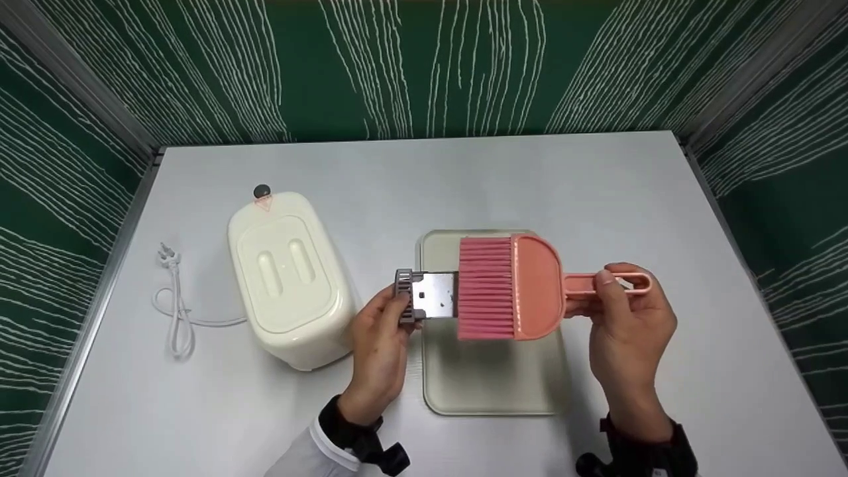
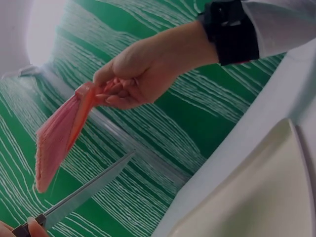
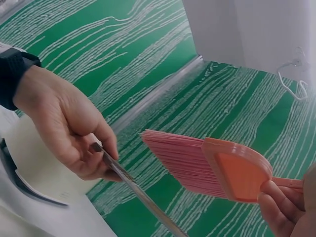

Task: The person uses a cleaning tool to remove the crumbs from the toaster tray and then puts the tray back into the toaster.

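My left hand (image 1: 381, 344) grips the slotted grey end of a flat metal crumb tray (image 1: 434, 295), thumb on top. Dark specks show on its shiny surface. My right hand (image 1: 633, 331) pinches the looped handle of an orange hand brush (image 1: 540, 288) with pink bristles, the thumb lying over the handle. In the head view the bristles overlap the crumb tray's far end and hide it. From the side, in the left wrist view, the bristles (image 2: 57, 140) hang above the crumb tray (image 2: 91, 192). Both are held above a pale rectangular tray (image 1: 493, 391).
To the left, a cream toaster (image 1: 291, 271) with a lid and a dark knob stands on the white table (image 1: 682, 218). Its white cord and plug (image 1: 175, 298) lie looped beside it. Green panels with white streaks (image 1: 424, 73) rise behind the table and at both sides.
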`<state>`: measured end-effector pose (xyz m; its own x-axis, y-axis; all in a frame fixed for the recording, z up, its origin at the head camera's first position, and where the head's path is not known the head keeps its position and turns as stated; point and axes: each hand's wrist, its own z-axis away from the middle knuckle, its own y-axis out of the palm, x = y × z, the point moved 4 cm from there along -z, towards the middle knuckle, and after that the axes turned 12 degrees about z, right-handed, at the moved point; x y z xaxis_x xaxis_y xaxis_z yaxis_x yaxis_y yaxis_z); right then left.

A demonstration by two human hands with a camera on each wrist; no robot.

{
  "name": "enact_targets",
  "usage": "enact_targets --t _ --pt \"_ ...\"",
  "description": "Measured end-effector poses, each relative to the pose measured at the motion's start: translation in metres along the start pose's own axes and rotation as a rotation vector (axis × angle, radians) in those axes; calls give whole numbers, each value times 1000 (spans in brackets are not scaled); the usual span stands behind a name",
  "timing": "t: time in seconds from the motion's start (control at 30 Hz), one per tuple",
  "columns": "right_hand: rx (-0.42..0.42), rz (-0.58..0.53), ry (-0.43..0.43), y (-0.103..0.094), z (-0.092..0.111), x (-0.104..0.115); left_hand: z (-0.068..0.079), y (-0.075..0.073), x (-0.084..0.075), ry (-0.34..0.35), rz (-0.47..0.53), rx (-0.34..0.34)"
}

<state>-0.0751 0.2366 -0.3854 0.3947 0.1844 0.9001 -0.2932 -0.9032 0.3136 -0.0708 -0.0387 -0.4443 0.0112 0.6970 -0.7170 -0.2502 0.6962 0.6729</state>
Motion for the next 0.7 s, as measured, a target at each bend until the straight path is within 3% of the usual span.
enact_targets --t 0.13,0.33,0.5,0.7 --pt "54 98 13 12 7 -4 0 0 0 1 7 5" --pt "131 128 7 23 15 -10 0 0 1 -14 16 -8" --pt "160 196 14 24 16 -14 -1 -1 1 -10 20 -15" --pt "156 191 13 20 13 -17 -1 -1 2 -8 20 -19"
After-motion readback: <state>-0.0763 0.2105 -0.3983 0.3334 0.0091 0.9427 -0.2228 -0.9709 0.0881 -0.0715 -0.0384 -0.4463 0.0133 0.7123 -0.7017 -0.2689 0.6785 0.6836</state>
